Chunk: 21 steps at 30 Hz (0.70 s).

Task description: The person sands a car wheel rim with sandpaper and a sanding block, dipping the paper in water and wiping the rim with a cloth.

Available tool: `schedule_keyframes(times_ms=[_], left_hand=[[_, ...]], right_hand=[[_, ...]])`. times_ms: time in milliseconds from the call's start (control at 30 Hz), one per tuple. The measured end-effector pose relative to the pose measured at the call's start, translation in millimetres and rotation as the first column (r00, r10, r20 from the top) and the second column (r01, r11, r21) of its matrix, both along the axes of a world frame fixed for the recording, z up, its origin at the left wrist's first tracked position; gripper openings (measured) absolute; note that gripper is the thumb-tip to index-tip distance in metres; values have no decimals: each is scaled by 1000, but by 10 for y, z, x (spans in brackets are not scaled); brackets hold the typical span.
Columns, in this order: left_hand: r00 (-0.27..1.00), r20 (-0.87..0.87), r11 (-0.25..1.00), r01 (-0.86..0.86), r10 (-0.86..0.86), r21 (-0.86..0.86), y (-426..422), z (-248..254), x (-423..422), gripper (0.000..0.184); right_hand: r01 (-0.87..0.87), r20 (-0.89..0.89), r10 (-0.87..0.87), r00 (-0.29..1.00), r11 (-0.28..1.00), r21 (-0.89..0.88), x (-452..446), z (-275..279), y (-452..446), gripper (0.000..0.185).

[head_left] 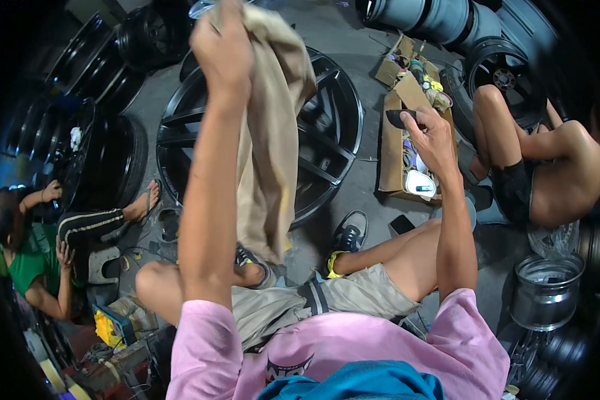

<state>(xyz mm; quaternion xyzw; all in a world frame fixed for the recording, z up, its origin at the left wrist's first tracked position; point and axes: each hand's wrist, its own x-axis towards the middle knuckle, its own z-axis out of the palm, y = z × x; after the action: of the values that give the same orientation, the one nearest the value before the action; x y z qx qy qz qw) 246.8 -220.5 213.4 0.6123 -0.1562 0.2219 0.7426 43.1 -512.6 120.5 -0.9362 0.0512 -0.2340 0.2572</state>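
A beige cloth (270, 133) hangs from my left hand (225, 50), whose fingers are closed on its upper end. The cloth drapes down in front of a large black wheel rim (327, 127) that lies on the floor before me. On the right, my right hand (433, 137) grips a small, dark, rounded object (399, 119) between thumb and fingers. That hand is beside an open cardboard box (392, 163) of mixed supplies, with a white container (420, 184) at its near end.
One person (40, 260) sits at the left, another (560, 167) at the right. Black rims (100, 67) stand at the upper left. A phone (401, 225) lies near my right leg. A silver rim (547, 293) is at the lower right.
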Motion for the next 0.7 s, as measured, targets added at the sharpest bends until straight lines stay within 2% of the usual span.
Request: schedule_keyframes(times_ms=[100, 167, 200, 233, 267, 300, 333, 367, 400, 433, 467, 533, 633, 700], left_hand=[[975, 220, 992, 6, 21, -122, -145, 672, 230, 32], [961, 270, 990, -29, 67, -141, -359, 761, 256, 31], [893, 406, 975, -222, 195, 20, -476, 571, 461, 30], [897, 369, 921, -333, 243, 204, -612, 243, 569, 31], [942, 313, 880, -249, 122, 404, -731, -76, 461, 39], [951, 301, 913, -63, -67, 403, -880, -507, 465, 36], [958, 255, 832, -36, -128, 553, -990, -960, 395, 35], [953, 140, 713, 99, -268, 694, -1055, -1407, 349, 40], [962, 45, 544, 113, -269, 831, -1069, -1703, 81, 49], [956, -52, 469, 188, -288, 863, -1095, -1866, -184, 64], [952, -178, 525, 287, -249, 801, -1156, -1890, -446, 80], [974, -58, 488, 161, -221, 858, -1210, -1783, -796, 85], [959, -140, 281, 209, -244, 937, -1151, -1671, -1036, 74], [957, -182, 264, 240, -226, 934, -1124, -1646, -1022, 74]], right_hand=[[14, 22, -15, 1000, 999, 35, 17, 8, -69, 41], [27, 34, -28, 999, 999, 41, 19, 42, -98, 41], [30, 56, -32, 998, 999, 30, 35, 73, -102, 41], [36, 80, -38, 996, 999, 19, 37, 95, -98, 41], [53, 76, -52, 996, 999, -6, 25, 119, -89, 40], [50, 70, -50, 996, 999, -7, 24, 116, -99, 41], [53, 62, -52, 997, 999, -8, 15, 107, -109, 41], [68, 32, -68, 997, 998, -2, -12, 119, -96, 42], [54, 94, -51, 994, 998, -21, -33, 76, -108, 44], [72, 90, -70, 993, 997, -20, -61, 92, -106, 43], [84, 85, -82, 993, 996, -16, -94, 96, -99, 43], [103, 89, -104, 991, 994, 18, -155, 86, -133, 43], [140, 15, -140, 990, 990, 26, -159, 129, -159, 37], [148, 22, -148, 989, 989, 14, -138, 154, -174, 36]])
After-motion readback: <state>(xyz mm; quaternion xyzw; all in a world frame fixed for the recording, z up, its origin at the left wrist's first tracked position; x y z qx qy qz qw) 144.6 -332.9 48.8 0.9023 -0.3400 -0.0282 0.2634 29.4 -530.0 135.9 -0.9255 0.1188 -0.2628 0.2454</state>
